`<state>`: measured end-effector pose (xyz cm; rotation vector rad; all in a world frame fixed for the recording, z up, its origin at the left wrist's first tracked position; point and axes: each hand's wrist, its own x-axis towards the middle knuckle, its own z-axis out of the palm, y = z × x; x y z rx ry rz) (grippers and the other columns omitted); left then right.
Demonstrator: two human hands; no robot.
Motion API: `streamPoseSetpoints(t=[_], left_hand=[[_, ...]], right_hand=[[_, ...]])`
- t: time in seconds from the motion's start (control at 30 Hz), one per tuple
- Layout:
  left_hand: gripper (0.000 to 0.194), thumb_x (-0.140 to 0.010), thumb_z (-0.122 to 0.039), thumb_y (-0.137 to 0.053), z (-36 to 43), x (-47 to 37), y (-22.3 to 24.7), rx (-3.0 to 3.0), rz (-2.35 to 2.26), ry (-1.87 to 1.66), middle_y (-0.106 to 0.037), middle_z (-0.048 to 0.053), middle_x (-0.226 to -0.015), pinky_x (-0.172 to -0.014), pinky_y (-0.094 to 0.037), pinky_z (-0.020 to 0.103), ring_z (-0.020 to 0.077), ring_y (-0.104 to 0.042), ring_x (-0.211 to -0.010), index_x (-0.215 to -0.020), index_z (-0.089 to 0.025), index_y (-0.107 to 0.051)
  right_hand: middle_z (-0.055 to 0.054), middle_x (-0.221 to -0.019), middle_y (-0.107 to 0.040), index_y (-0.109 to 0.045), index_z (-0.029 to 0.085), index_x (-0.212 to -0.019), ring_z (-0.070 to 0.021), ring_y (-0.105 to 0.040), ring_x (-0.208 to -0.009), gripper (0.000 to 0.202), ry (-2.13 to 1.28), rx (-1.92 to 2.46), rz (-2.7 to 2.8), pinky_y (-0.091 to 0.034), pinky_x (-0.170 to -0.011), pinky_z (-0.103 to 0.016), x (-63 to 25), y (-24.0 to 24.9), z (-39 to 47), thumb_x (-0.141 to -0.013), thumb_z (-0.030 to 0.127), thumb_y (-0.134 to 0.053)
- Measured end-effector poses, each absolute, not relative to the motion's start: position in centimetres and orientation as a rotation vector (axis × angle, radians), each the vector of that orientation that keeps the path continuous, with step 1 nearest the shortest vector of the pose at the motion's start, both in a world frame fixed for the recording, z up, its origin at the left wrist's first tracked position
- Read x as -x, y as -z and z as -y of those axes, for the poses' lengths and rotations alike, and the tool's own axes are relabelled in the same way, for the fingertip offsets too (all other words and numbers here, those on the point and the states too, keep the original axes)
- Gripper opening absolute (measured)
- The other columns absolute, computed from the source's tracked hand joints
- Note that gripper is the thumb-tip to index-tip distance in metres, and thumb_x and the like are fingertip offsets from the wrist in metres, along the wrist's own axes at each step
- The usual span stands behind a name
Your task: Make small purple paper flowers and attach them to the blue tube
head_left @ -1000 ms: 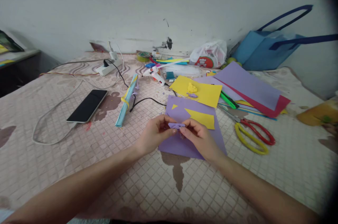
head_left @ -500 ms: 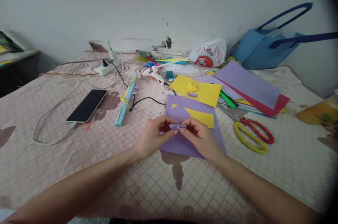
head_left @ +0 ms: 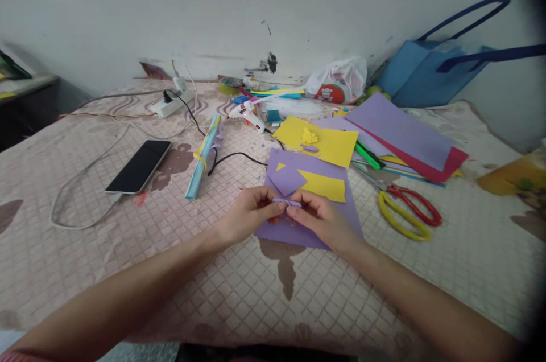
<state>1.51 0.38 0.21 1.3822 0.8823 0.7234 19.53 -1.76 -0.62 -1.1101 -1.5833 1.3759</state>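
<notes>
A small purple paper piece is pinched between my left hand and my right hand, fingertips closed on its two ends. Both hands hover over a purple sheet. Just beyond the fingers a square-cornered purple flap shows, partly over a yellow paper strip. Whether it joins the held piece I cannot tell. Behind lies a yellow sheet bearing a crumpled yellow piece and a small purple scrap.
Scissors and a green cutter lie to the right, near stacked coloured sheets. A glue gun rests behind. Leftward are a light-blue folded strip, a phone and a power strip.
The purple flap now shows beyond my fingers, covering part of the yellow strip. The held purple piece looks flatter. My hands have stayed nearly in place; the view has shifted slightly.
</notes>
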Motion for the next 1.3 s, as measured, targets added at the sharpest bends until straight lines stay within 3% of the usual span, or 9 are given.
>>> streamPoseSetpoints(t=[0.2,0.37,0.5,0.77,0.9,1.1,1.3], left_hand=[[0.021,-0.076,-0.03,-0.065,-0.3,-1.6,-0.2,-1.24,-0.807,-0.699,-0.057,-0.001,-0.06,-0.052,-0.036,0.02,0.0071,-0.05,-0.055,-0.07,-0.012,-0.057],[0.024,-0.073,-0.033,-0.069,-0.8,-1.8,0.8,-1.008,-0.803,-0.609,-0.061,0.001,-0.067,-0.055,-0.04,0.02,0.0067,-0.052,-0.056,-0.073,-0.011,-0.059],[0.029,-0.076,-0.039,-0.066,-0.9,-1.8,0.9,-1.006,-0.822,-0.616,-0.063,0.003,-0.07,-0.061,-0.045,0.023,0.0087,-0.057,-0.061,-0.077,-0.01,-0.061],[0.027,-0.074,-0.037,-0.068,-0.9,-1.8,0.9,-1.051,-0.867,-0.652,-0.061,0.001,-0.064,-0.056,-0.042,0.021,0.0078,-0.054,-0.055,-0.069,-0.011,-0.058],[0.027,-0.073,-0.036,-0.068,-0.9,-1.7,0.8,-1.026,-0.844,-0.602,-0.062,0.002,-0.065,-0.055,-0.043,0.022,0.0087,-0.055,-0.056,-0.071,-0.01,-0.06],[0.027,-0.071,-0.035,-0.07,-0.7,-1.8,0.8,-0.968,-0.806,-0.576,-0.061,0.002,-0.061,-0.051,-0.041,0.021,0.0072,-0.052,-0.052,-0.067,-0.01,-0.06],[0.024,-0.074,-0.033,-0.067,-0.7,-1.8,0.7,-1.082,-0.817,-0.625,-0.062,0.001,-0.065,-0.056,-0.044,0.022,0.0077,-0.055,-0.054,-0.068,-0.012,-0.059]], right_hand=[[0.003,-0.064,-0.05,-0.053,0.019,-0.07,-0.011,-0.046,-0.063,0.019,-1.432,1.013,1.504,-0.037,-0.059,-0.024,-19.4,1.2,1.7,-0.083,0.032,-0.057],[0.003,-0.059,-0.052,-0.053,0.018,-0.065,-0.0099,-0.046,-0.056,0.019,-1.629,1.007,1.226,-0.035,-0.054,-0.024,-19.0,2.4,1.3,-0.079,0.029,-0.06],[0.003,-0.059,-0.054,-0.053,0.018,-0.065,-0.0096,-0.047,-0.055,0.021,-1.604,1.042,1.174,-0.035,-0.053,-0.024,-18.9,2.7,1.1,-0.077,0.031,-0.063],[0.0,-0.066,-0.059,-0.06,0.017,-0.071,-0.0098,-0.05,-0.058,0.025,-1.728,0.938,1.15,-0.039,-0.056,-0.024,-19.2,2.3,1.0,-0.081,0.04,-0.059],[0.001,-0.066,-0.057,-0.058,0.017,-0.07,-0.0097,-0.051,-0.059,0.023,-1.782,0.967,1.173,-0.037,-0.055,-0.024,-19.4,2.0,1.1,-0.078,0.037,-0.064],[0.003,-0.058,-0.051,-0.053,0.018,-0.066,-0.0091,-0.044,-0.053,0.021,-1.743,1.011,1.277,-0.032,-0.052,-0.024,-19.4,2.0,1.3,-0.078,0.033,-0.06],[0.004,-0.06,-0.047,-0.048,0.019,-0.065,-0.0102,-0.043,-0.057,0.024,-1.4,1.053,1.582,-0.034,-0.056,-0.025,-19.4,1.5,1.6,-0.085,0.033,-0.051]])
